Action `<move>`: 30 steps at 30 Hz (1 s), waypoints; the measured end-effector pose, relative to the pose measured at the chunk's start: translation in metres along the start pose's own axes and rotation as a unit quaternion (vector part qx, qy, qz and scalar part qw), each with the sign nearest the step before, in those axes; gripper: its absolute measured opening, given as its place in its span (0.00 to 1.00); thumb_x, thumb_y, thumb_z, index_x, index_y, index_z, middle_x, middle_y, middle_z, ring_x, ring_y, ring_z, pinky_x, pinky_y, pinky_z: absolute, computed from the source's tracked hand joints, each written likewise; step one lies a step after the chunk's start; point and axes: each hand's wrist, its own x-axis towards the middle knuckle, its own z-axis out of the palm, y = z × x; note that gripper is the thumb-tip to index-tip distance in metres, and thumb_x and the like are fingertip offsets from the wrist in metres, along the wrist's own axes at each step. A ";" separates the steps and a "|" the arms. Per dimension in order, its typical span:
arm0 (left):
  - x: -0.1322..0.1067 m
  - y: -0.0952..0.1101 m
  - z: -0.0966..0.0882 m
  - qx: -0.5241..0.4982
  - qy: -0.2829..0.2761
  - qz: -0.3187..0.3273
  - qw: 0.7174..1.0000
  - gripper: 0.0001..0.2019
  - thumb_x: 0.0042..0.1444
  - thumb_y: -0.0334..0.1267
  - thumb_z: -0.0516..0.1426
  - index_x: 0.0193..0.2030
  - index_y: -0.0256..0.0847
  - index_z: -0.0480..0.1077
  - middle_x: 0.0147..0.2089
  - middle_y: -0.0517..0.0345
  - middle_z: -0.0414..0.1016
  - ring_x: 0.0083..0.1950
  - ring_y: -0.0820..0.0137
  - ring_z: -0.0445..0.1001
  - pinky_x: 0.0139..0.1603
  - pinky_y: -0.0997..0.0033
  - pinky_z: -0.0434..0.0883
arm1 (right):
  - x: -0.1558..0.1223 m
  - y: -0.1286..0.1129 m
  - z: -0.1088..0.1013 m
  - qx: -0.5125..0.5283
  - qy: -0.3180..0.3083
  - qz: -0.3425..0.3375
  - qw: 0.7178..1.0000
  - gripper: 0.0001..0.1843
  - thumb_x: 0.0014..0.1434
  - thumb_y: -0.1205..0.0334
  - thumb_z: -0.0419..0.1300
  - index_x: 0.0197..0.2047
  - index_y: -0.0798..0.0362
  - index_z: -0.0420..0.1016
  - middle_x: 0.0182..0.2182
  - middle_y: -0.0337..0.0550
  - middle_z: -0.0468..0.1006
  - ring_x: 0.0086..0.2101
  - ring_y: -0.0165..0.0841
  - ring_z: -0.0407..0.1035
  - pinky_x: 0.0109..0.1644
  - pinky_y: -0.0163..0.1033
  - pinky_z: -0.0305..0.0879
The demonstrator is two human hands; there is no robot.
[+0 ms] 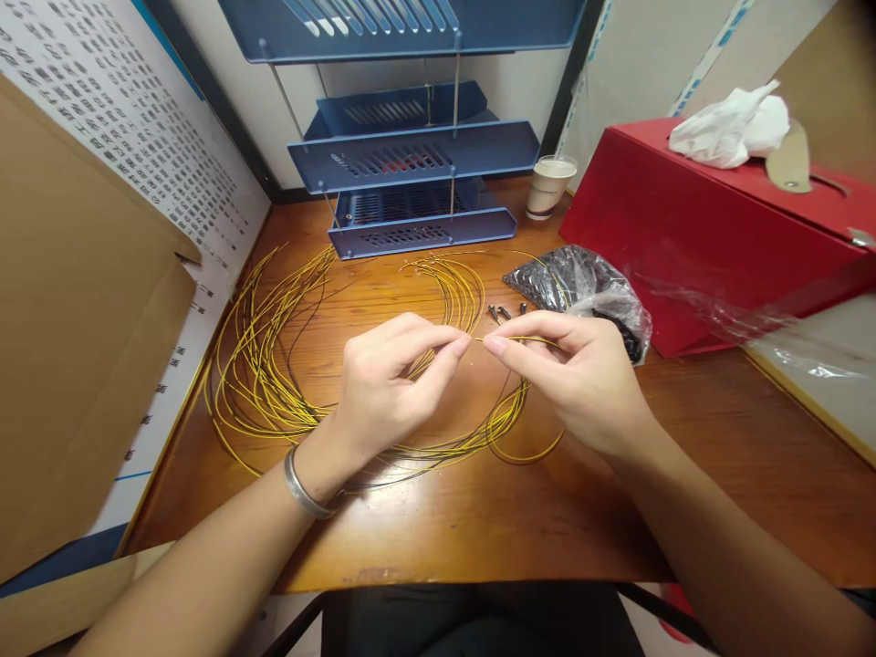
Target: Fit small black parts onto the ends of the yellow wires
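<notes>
A bundle of thin yellow wires [274, 383] lies curved across the wooden desk [718, 474]. Both my hands are raised just above it in the middle. My right hand [575, 374] pinches one yellow wire [530, 340] between thumb and forefinger. My left hand [390, 383] is closed in a pinch, its fingertips almost touching the wire's tip. What the left fingers hold is too small to make out. A few small dark metal parts [503, 312] lie on the desk just behind my hands.
A clear plastic bag of dark parts [581, 283] sits right of centre. Behind it stands a red box [718, 228] with white tissue on top. A blue stacked letter tray [417, 164] and a paper cup [549, 187] are at the back. Cardboard [75, 365] leans at the left.
</notes>
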 end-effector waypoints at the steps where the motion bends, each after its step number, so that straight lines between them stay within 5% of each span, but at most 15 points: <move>1: 0.000 0.000 0.000 0.000 0.001 -0.002 1.000 0.03 0.59 0.29 0.63 0.34 0.35 0.79 0.30 0.58 0.80 0.29 0.78 0.74 0.34 0.79 0.71 | 0.000 0.000 0.000 -0.003 0.005 -0.006 1.000 0.07 0.56 0.60 0.66 0.31 0.53 0.83 0.17 0.35 0.64 0.20 0.22 0.51 0.23 0.33 0.47; 8: -0.003 -0.004 0.002 -0.005 -0.025 -0.008 1.000 0.07 0.61 0.30 0.61 0.45 0.37 0.79 0.38 0.56 0.83 0.33 0.76 0.78 0.39 0.78 0.74 | -0.003 -0.001 0.004 -0.054 0.083 -0.092 0.991 0.04 0.56 0.66 0.65 0.31 0.56 0.81 0.15 0.28 0.50 0.18 0.20 0.45 0.21 0.32 0.43; 16: -0.005 -0.004 0.002 0.021 -0.010 -0.055 0.998 0.05 0.57 0.33 0.65 0.40 0.39 0.76 0.35 0.64 0.82 0.21 0.82 0.67 0.26 0.80 0.66 | -0.007 0.002 0.008 -0.134 0.119 -0.196 0.964 0.02 0.56 0.69 0.66 0.34 0.54 0.81 0.16 0.29 0.55 0.18 0.21 0.49 0.23 0.33 0.48; 30: -0.007 -0.004 0.003 0.027 -0.015 -0.024 0.999 0.04 0.58 0.34 0.64 0.40 0.39 0.77 0.35 0.63 0.83 0.26 0.80 0.74 0.32 0.81 0.72 | -0.004 0.005 0.008 -0.194 0.122 -0.286 0.931 0.04 0.55 0.73 0.66 0.33 0.55 0.79 0.18 0.32 0.65 0.19 0.22 0.52 0.24 0.34 0.50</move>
